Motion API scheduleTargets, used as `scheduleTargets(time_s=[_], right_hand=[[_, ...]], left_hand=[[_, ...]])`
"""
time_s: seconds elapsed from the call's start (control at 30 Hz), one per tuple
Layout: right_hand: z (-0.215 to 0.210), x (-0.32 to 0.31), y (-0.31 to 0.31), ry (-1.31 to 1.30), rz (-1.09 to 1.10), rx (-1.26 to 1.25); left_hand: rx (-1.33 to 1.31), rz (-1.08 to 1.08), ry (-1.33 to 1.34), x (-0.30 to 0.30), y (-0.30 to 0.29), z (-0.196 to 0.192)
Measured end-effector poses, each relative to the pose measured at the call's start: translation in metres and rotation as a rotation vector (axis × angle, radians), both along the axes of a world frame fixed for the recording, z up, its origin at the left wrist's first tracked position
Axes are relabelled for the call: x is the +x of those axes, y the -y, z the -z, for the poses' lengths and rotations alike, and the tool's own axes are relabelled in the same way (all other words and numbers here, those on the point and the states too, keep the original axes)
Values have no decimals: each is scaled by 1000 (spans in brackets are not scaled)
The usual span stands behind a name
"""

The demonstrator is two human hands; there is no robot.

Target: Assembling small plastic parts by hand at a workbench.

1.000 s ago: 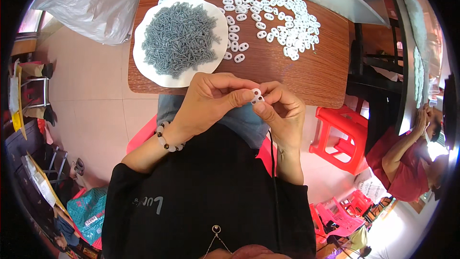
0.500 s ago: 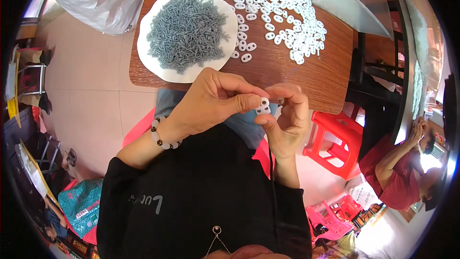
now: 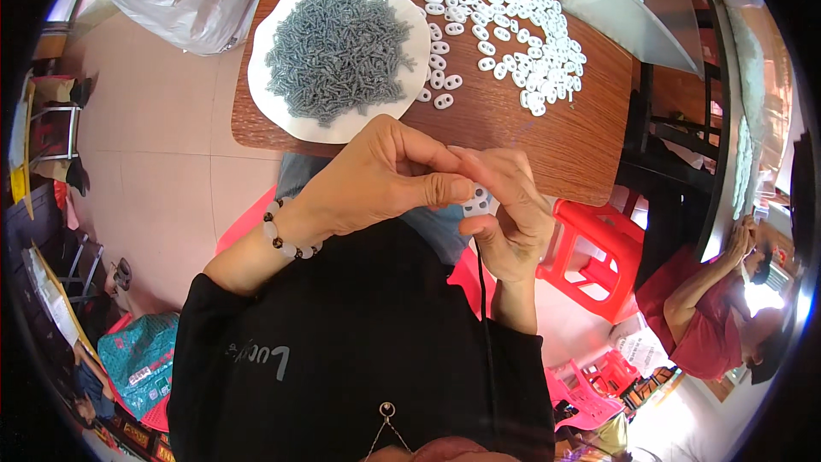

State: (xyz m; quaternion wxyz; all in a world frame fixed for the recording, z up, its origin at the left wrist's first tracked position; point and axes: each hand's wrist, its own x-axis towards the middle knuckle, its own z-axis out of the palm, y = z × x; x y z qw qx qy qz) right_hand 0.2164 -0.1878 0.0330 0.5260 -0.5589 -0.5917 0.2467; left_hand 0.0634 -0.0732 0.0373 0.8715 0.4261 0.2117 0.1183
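A small white plastic piece with dark holes (image 3: 477, 200) is held in front of my body, just past the table's near edge. My left hand (image 3: 389, 175), with a beaded bracelet at its wrist, pinches it between thumb and forefinger. On the other side, my right hand (image 3: 513, 214) is curled about the same piece, thumb below and fingers above. The fingertips partly cover it. Beyond my left hand stands a white wavy-rimmed plate (image 3: 267, 107) heaped with small grey ridged plastic pieces (image 3: 338, 51). White oval two-hole pieces (image 3: 543, 56) lie scattered on the wooden table (image 3: 479, 124).
A white bag (image 3: 180, 0) hangs at the far left. Behind the pieces, a pale tray (image 3: 590, 0) stands at the table's far right. A red plastic stool (image 3: 590, 257) is beside the table. To the right sits another person in a red shirt (image 3: 693, 325).
My right hand's fingers have come leftward over the piece and now meet my left fingertips. More of the piece is covered. My left hand keeps its pinch, shifted slightly.
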Motion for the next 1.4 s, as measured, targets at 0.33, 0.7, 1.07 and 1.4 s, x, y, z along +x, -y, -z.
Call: scheduleTargets(time_s=[0.33,0.7,1.07,1.4], right_hand=[[3,-6,3,-97,35,11],[1,-13,2,-45,61,15],[0,-15,6,-92,35,-19],[-2,-16,3,-28,31,74]], left_hand=[[-28,51,-2,-1,1,3],[-106,35,49,-7,8,9],[69,-14,10,-11,11,-5],[63,34,19,-11,11,-16]])
